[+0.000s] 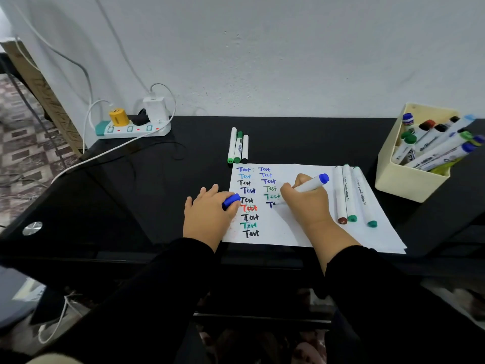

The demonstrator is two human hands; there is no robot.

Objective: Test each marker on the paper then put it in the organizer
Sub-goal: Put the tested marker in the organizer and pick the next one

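Blue whiteboard marker (311,183) was pinched in right hand (305,203), tip on paper (296,232), mid-word in second "Test" column. Left hand (207,214) curled around blue cap (231,200), also pressed paper steady. Cream organizer (409,185) stood right on tabletop (131,195), already holding tested markers.

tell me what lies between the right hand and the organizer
In the head view, three capped markers lie side by side on the paper between the right hand and the organizer, then a strip of bare black desk.

organizer (409,179) right of paper (296,232)
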